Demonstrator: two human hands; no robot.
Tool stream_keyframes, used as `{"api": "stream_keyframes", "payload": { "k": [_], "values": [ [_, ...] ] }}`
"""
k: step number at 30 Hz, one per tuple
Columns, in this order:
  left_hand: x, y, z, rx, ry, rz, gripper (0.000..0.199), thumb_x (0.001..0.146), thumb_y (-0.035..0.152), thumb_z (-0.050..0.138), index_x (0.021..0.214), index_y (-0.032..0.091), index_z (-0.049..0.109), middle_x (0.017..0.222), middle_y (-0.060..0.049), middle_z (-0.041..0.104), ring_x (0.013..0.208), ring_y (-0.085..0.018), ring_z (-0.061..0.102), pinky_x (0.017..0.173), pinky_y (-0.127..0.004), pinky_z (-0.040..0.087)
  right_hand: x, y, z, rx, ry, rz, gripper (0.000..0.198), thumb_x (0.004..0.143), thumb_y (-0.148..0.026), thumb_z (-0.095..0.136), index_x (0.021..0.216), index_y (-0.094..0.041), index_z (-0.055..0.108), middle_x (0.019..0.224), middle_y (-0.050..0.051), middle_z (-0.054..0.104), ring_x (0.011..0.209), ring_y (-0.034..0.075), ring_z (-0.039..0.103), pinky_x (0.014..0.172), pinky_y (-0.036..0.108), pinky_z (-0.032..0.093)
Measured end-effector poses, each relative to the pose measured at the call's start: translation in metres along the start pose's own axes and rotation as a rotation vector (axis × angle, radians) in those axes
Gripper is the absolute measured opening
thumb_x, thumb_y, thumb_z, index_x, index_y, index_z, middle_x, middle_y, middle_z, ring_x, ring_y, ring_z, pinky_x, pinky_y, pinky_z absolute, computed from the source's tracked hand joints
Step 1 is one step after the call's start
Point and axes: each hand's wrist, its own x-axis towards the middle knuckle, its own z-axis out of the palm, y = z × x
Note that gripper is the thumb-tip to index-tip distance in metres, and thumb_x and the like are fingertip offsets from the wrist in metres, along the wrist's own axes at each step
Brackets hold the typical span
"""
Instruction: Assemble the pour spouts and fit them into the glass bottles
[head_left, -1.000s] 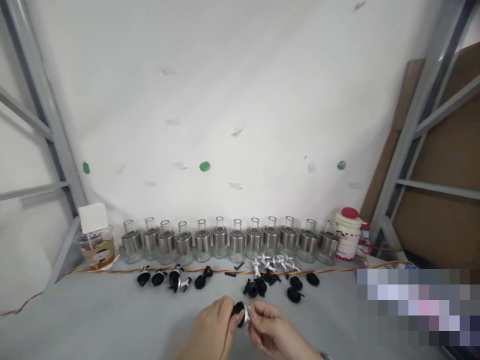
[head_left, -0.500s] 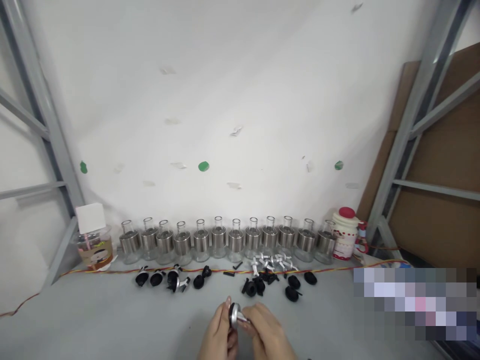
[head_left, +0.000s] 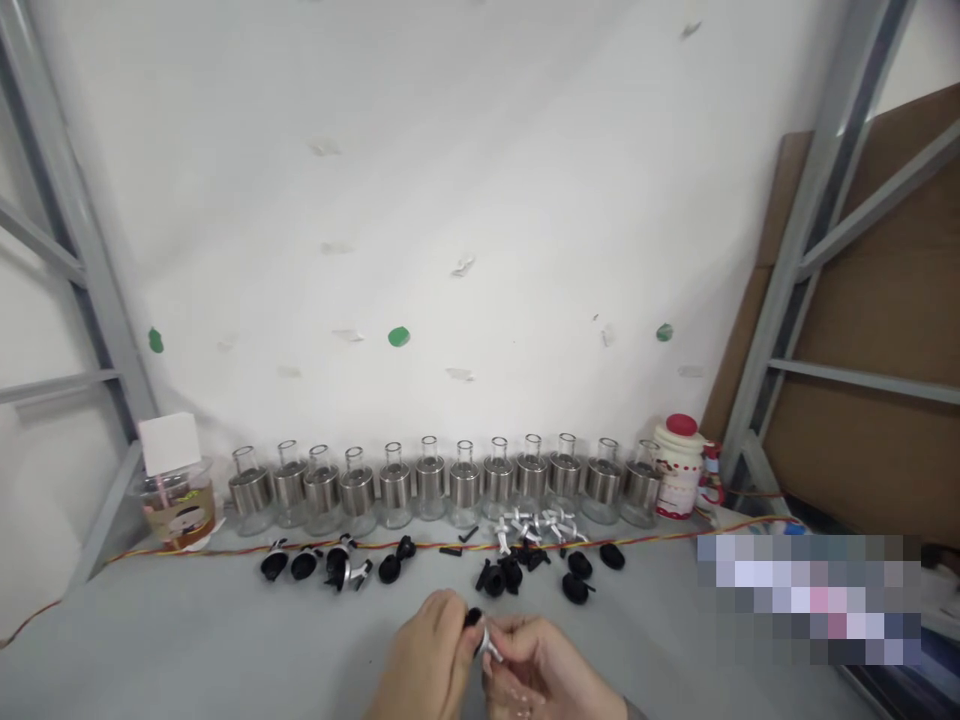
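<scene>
At the front of the table, my left hand (head_left: 427, 655) and my right hand (head_left: 547, 665) are closed together around a small black-and-silver bottle stopper (head_left: 486, 638). My left fingers grip its black end, while my right thumb and fingers pinch the silver side with its lever. Much of the part is hidden by my fingers. Just beyond my hands lie loose black stopper parts (head_left: 494, 578) and a pile of silver lever pieces (head_left: 540, 526). Several stoppers with silver tops (head_left: 341, 568) stand or lie farther left. Round black caps (head_left: 576, 588) rest to the right.
Glass bottles with metal sleeves (head_left: 395, 484) form a row along the wall. A red and yellow twisted wire (head_left: 247, 549) crosses the table before them. A drink cup (head_left: 178, 508) stands at the left, a cream-coloured jar (head_left: 677, 475) at the right. Metal frame posts (head_left: 787, 290) flank the table.
My left hand has turned over the stopper, its back now facing the camera and covering more of the black end. My right hand has rolled palm-up around the silver side. The view has shifted slightly.
</scene>
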Motion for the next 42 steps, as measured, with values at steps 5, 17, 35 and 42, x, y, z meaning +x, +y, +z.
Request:
{"api": "stream_keyframes", "payload": {
  "k": [5,17,35,42],
  "values": [
    [0.009,-0.013,0.010,-0.639,-0.146,-0.553,0.060,0.068,0.078,0.020,0.064,0.022,0.041,0.040,0.007,0.037,0.033,-0.010,0.034,0.035,-0.021,0.027,0.002,0.001,0.006,-0.031,0.169,-0.191,0.033,0.060,-0.040,0.072,0.061,-0.016,0.049,0.045,-0.007,0.045,0.033,0.003,0.031,0.035,0.018,0.018],
    [0.002,-0.004,0.017,-1.224,-0.281,-0.697,0.054,0.058,0.068,0.059,0.073,0.017,0.052,0.040,0.004,0.053,0.031,-0.007,0.043,0.036,-0.016,0.026,0.006,0.012,0.010,-0.276,0.184,-0.143,0.054,0.052,-0.066,0.065,0.064,-0.019,0.043,0.047,-0.010,0.035,0.037,0.003,0.027,0.037,0.019,0.016],
    [0.000,0.005,0.008,-1.053,-0.286,-0.671,0.047,0.059,0.060,0.064,0.062,0.019,0.042,0.042,0.010,0.041,0.033,-0.003,0.039,0.035,-0.015,0.022,-0.009,-0.001,0.014,-0.962,0.276,-0.235,0.043,0.083,-0.058,0.033,0.068,-0.019,0.042,0.055,-0.006,0.037,0.049,0.009,0.032,0.046,0.021,0.026],
    [0.003,-0.006,0.010,-0.994,-0.359,-0.665,0.047,0.057,0.060,0.065,0.070,0.019,0.046,0.047,0.007,0.053,0.036,-0.007,0.050,0.032,-0.014,0.032,-0.005,-0.003,-0.003,-1.199,0.337,-0.332,0.035,0.089,-0.043,0.030,0.073,-0.019,0.050,0.058,-0.004,0.048,0.055,0.011,0.046,0.054,0.020,0.037]
  ]
}}
